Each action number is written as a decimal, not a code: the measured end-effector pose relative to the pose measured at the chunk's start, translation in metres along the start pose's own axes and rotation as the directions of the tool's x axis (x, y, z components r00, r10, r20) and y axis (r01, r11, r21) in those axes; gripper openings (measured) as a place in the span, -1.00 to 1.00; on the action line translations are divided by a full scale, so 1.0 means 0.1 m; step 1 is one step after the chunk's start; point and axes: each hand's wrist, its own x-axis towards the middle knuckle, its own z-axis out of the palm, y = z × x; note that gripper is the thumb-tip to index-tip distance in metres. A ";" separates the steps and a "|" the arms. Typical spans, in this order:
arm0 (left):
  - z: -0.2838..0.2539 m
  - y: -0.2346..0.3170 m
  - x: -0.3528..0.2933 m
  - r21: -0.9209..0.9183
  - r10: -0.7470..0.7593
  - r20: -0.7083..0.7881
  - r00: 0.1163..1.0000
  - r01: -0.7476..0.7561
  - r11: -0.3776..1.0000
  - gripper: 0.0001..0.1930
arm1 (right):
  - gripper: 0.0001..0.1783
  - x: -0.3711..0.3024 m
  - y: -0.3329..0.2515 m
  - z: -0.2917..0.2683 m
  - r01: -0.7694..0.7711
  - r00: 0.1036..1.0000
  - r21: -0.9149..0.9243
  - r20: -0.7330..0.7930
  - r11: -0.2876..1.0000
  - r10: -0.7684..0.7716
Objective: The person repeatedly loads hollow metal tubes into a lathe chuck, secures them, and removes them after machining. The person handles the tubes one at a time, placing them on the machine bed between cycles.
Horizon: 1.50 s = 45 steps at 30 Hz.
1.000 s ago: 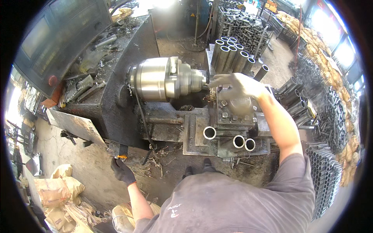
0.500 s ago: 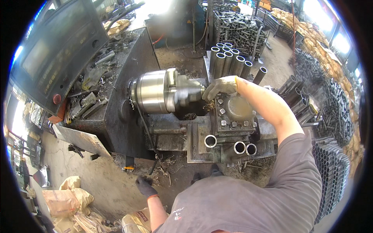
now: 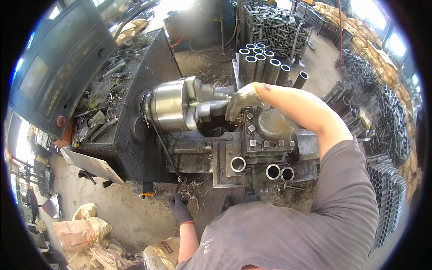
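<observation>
My right hand point(image 3: 243, 101), in a pale work glove, is at the open end of a lathe chuck point(image 3: 170, 105). Its fingers are together and bent downward against the front of the steel jaws point(image 3: 208, 100); what they close on is hidden behind the glove. Just below this hand sits the square tool post point(image 3: 268, 130) with its bolts. Lower left, my left hand point(image 3: 179, 209), in a dark glove with an orange cuff, closes on the lower end of a thin black lever point(image 3: 167, 154) beside the machine. The chuck jaws look sharp.
Three short steel tubes point(image 3: 238, 164) stand at the carriage's front. More tubes point(image 3: 259, 67) stand upright behind the tool post. A control panel point(image 3: 58, 67) rises at left above a chip-covered machine top. Paper sacks point(image 3: 81, 234) lie lower left; stacked tubes point(image 3: 389, 198) stand at right.
The chuck jaws, blurred by spinning before, now show sharply. My left hand has moved up and right from beside the lever onto its lower end. My right hand's fingers now point more steeply down.
</observation>
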 end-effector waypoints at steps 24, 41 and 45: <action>1.07 0.94 -0.22 0.328 0.249 0.539 0.805 -0.472 0.818 -0.64 | -0.61 0.31 0.48 -0.12 0.324 0.946 -0.022 0.025 0.946 -0.324; 1.10 0.72 0.00 0.315 0.163 0.612 0.774 -0.428 0.847 -0.72 | -0.57 0.12 -0.37 0.07 -0.509 0.860 -0.133 -0.045 0.850 0.508; 1.21 0.74 0.03 0.226 0.222 0.621 0.752 -0.443 0.868 -0.74 | -0.56 0.22 -0.11 0.09 -0.423 0.889 0.423 0.022 0.801 0.458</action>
